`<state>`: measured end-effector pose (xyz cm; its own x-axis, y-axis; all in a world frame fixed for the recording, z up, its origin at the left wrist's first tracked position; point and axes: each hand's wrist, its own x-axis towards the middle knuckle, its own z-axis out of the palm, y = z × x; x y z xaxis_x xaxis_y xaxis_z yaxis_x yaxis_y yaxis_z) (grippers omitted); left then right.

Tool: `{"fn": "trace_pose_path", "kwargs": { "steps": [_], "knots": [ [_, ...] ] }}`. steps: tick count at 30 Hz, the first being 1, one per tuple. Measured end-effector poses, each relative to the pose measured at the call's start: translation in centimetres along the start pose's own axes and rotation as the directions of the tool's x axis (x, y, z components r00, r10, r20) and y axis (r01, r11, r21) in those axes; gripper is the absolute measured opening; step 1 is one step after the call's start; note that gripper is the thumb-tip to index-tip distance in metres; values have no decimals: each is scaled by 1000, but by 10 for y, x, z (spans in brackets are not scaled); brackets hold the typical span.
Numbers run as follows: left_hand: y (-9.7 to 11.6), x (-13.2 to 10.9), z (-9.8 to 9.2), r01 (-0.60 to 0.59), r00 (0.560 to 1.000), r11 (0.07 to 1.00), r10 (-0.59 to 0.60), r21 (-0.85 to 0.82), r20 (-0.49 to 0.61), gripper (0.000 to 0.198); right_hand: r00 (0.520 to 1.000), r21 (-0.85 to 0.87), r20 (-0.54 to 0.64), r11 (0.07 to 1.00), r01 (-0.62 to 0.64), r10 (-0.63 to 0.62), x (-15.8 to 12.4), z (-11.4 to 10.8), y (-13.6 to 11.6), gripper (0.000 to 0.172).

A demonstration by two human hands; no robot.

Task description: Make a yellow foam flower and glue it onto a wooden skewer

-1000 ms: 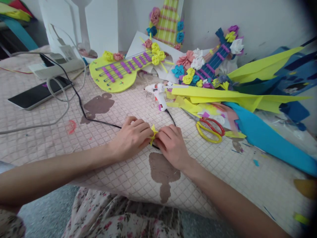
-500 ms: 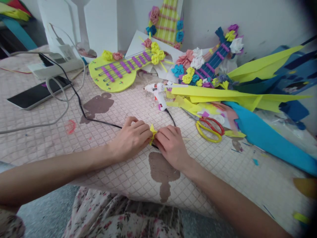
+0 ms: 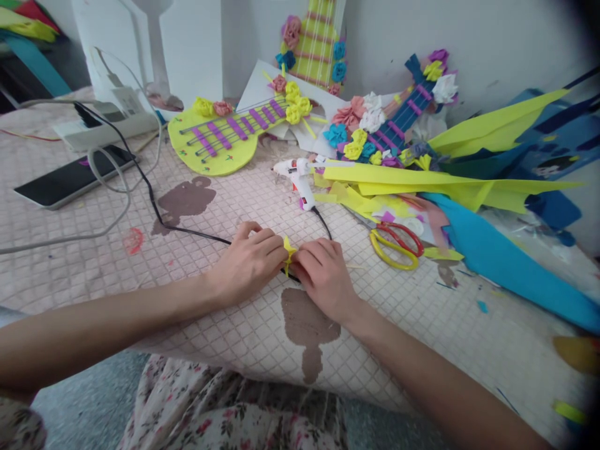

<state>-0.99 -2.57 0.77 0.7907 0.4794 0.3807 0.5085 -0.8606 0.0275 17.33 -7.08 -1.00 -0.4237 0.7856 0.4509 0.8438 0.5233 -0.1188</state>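
Note:
Between my two hands is a small yellow paper piece (image 3: 289, 251) with pointed edges, perhaps a paper flower. My left hand (image 3: 255, 259) pinches it from the left side. From the right, my right hand (image 3: 324, 275) grips it with curled fingertips. The fingers cover much of the piece. A black cord (image 3: 194, 234) runs under both hands along the quilted tabletop. Beyond them lies a white glue gun (image 3: 302, 184) on its side, its nozzle pointing left.
Red-and-yellow-handled scissors (image 3: 396, 245) lie to the right, beside yellow paper strips (image 3: 422, 178) and a blue paper sheet (image 3: 497, 262). A yellow paper guitar (image 3: 220, 153) and a blue one (image 3: 398, 122) are at the back. At left are a phone (image 3: 70, 176) and a power strip (image 3: 100, 128).
My hands stay in nearly the same place. The yellow paper piece between the fingertips has shifted and turned slightly; the view has moved a little.

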Motion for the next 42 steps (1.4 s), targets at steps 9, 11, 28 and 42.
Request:
{"fn": "trace_pose_path", "kwargs": {
  "steps": [9,11,28,42],
  "knots": [
    [1,0,0,-2,1000,1000,2,5,-8,21,999,-37,32,999,27,-26,1,1,0,20],
    [1,0,0,9,1000,1000,-10,-10,-12,21,999,-35,40,999,19,-18,1,2,-1,21],
    [-4,-3,2,-27,999,996,23,-81,-41,21,986,150,164,987,-64,39,-23,-30,33,16],
    [-19,-2,6,-128,986,984,114,-124,-118,10,878,-16,-99,882,-471,468,-65,-42,95,13]
  ]
}}
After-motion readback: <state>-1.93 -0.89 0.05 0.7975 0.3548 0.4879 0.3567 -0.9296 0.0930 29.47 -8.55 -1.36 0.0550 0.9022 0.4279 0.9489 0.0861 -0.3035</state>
